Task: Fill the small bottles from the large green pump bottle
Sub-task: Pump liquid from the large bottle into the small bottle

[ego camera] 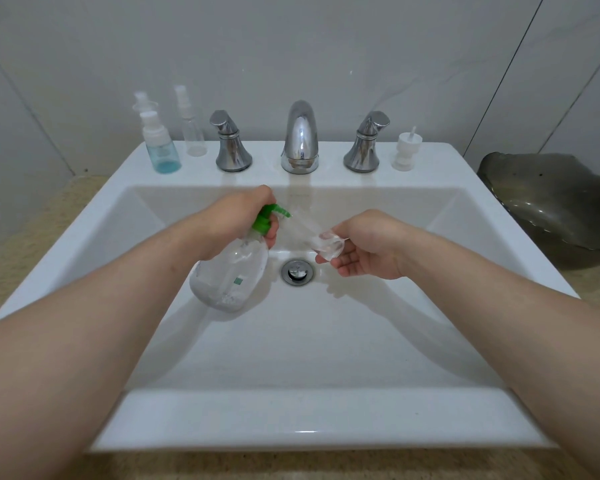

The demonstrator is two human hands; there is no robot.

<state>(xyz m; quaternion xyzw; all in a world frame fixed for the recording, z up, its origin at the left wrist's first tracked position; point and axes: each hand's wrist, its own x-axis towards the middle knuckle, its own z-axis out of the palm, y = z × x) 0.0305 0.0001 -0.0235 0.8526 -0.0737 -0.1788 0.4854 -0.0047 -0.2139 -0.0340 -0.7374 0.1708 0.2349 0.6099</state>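
Back left on the sink (125, 161) ledge stood a blue bottle (161, 147), with an empty bottle (193, 129) just beside it. My left hand (236, 220) had its fingers wrapped round the green neck of the pump bottle (232, 268), which was tilted over the basin, nozzle aimed right. My right hand (364, 247) held a clear small bottle (326, 245) in curled fingers near that nozzle, above the drain (297, 271). A loose pump top (406, 150) sat back right.

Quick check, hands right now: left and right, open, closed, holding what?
Left hand: grips the green pump bottle at its neck.
Right hand: holds a small clear bottle.
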